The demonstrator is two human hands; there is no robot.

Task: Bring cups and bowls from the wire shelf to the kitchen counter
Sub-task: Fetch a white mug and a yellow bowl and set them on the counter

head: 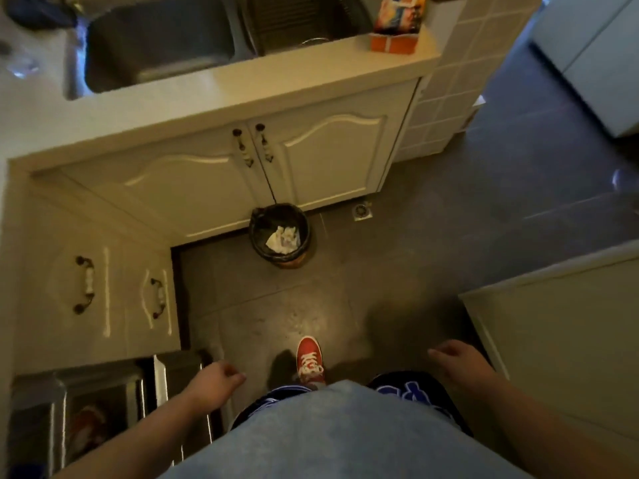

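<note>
Cabinets [93, 288] with dark handles fill our nine o'clock, under the kitchen counter [221, 95] and its steel sink [159, 39] at eleven. Our left hand [218, 382] hangs at seven, fingers loosely curled, holding nothing. At centre stands a lined bin [280, 236] (crumpled paper inside), a red shoe [309, 361] below it. Our right hand [456, 361], at five, is slack and empty; we see no cups or bowls.
</note>
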